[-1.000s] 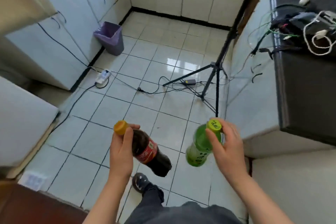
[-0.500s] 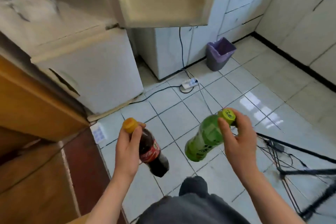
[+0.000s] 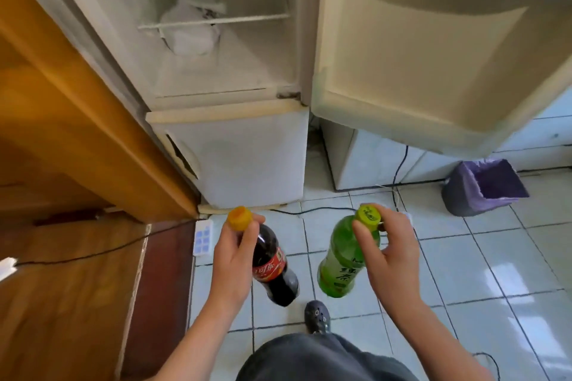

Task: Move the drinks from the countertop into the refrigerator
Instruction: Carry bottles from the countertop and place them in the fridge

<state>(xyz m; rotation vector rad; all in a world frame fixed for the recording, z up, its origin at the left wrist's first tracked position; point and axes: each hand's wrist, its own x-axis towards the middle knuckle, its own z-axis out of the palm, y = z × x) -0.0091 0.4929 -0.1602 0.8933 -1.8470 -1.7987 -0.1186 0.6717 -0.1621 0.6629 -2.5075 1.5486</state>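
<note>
Dozens of glossy pale tiles [image 3: 495, 257] are spreading across the floor, with dark grout lines running between them and daylight glinting off the glaze at four o'clock. At twelve o'clock the refrigerator [image 3: 247, 164] is standing with its upper door [image 3: 418, 56] swung wide toward one o'clock, showing a smooth cream plastic lining. Inside, thin white wire shelves [image 3: 213, 22] are carrying a crumpled white bag [image 3: 188, 31], with blurred green and red packages higher up. Warm orange wood [image 3: 62, 102] is filling the nine o'clock side. A bin [image 3: 486, 185] with a purple liner is sitting on the tiles at two o'clock, and a white power strip [image 3: 202, 237] is lying near the fridge foot.

The left hand [image 3: 233, 260] is gripping the cola bottle [image 3: 272, 269] by its neck, fingers curled just under the orange cap [image 3: 239, 218]. Its dark, red-labelled body is slanting toward five o'clock. The right hand [image 3: 388, 260] is pinching the green tea bottle [image 3: 340, 263] around its yellow-green cap [image 3: 367, 215], and the translucent body is angling toward seven o'clock. Both bottles are hanging in the air before the fridge, apart from each other and not yet inside.
</note>
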